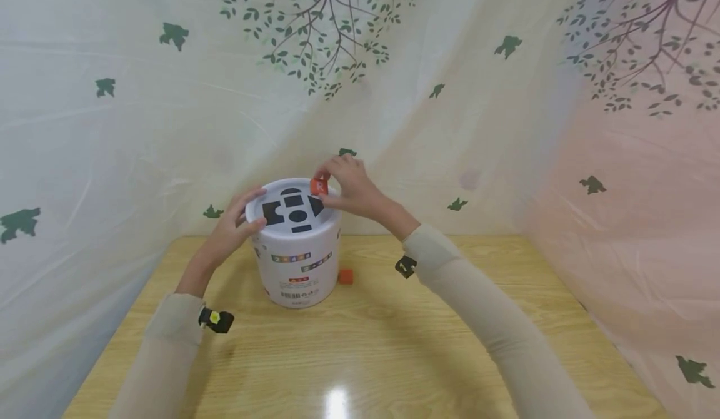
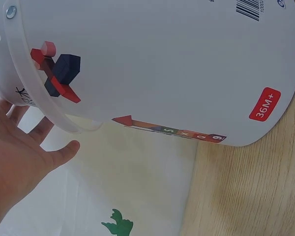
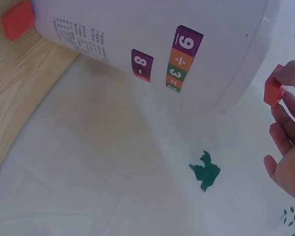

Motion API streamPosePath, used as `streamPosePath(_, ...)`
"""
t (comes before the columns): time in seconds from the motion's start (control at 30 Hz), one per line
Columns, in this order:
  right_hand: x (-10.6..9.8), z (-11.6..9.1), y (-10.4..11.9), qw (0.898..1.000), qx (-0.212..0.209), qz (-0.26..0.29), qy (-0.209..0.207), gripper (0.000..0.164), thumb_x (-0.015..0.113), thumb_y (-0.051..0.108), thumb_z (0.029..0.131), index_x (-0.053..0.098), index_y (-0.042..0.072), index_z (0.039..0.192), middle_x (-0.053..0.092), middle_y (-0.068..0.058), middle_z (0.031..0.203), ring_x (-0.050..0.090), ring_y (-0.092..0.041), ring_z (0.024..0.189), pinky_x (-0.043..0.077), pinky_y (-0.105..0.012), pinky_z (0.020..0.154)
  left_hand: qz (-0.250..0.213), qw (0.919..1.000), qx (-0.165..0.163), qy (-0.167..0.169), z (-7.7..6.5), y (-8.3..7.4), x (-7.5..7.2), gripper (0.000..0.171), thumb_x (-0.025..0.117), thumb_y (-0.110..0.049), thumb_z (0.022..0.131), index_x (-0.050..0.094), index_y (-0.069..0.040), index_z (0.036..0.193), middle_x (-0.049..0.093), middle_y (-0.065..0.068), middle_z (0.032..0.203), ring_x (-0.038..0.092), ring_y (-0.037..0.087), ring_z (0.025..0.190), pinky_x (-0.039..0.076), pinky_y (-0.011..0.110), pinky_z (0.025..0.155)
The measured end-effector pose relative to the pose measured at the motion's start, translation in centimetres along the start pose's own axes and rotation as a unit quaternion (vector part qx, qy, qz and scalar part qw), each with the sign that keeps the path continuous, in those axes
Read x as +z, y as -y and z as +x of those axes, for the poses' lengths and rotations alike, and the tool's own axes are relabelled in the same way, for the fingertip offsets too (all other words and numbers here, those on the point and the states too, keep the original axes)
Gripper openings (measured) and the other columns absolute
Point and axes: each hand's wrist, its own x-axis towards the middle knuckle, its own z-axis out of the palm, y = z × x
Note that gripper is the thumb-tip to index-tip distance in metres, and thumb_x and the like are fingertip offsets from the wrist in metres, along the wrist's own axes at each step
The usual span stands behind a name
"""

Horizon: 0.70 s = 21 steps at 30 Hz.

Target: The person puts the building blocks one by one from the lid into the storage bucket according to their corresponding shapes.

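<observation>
A white bucket (image 1: pixel 298 269) stands upright on the table; black shaped openings pattern its white lid (image 1: pixel 270 225). My left hand (image 1: pixel 230 222) rests at the left of the lid's rim, thumb and fingers spread apart. In the left wrist view, that hand (image 2: pixel 24 162) has its thumb out straight beside the bucket (image 2: pixel 152 64). Between thumb and fingertips, my right hand (image 1: pixel 351 184) pinches an orange-red block (image 1: pixel 319 186) over the lid's far right part. The right wrist view gives this block (image 3: pixel 274 87) a flat face, held just beyond the bucket's rim (image 3: pixel 246 78).
Another orange-red block (image 1: pixel 345 276) lies on the wooden table (image 1: pixel 360 338), close against the bucket's right side. Behind the table hangs a pale cloth (image 1: pixel 394 125) printed with branches and green leaf shapes. A pinkish cloth (image 1: pixel 635 231) hangs on the right.
</observation>
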Motion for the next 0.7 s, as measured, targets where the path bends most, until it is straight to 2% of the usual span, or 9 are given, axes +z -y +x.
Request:
streamPosePath(0.37, 1.4, 2.3, 0.9, 0.997, 0.032, -0.019, 0.063, 0.035, 0.075, 0.024, 0.091, 0.064, 0.012, 0.121, 0.064, -0.005, 0.120, 0.048, -0.021, 0.117, 0.037, -0.041, 0.104, -0.004, 1.0000, -0.002, 0.004, 0.0, -0.2, -0.1, 0.070, 0.059, -0.028, 0.099, 0.028, -0.020, 0.162, 0.009, 0.009, 0.172, 0.015, 0.043, 0.155, 0.018, 0.075, 0.120)
streamPosePath(0.7, 2.5, 3.0, 1.4, 0.995, 0.038, -0.036, 0.089, 0.036, 0.075, 0.026, 0.091, 0.064, 0.014, 0.124, 0.064, -0.002, 0.120, 0.045, -0.021, 0.117, 0.035, -0.041, 0.107, -0.003, 1.0000, 0.001, 0.008, 0.0, -0.1, -0.1, 0.070, 0.059, -0.027, 0.099, 0.028, -0.021, 0.162, 0.009, 0.008, 0.172, 0.014, 0.042, 0.155, 0.018, 0.075, 0.120)
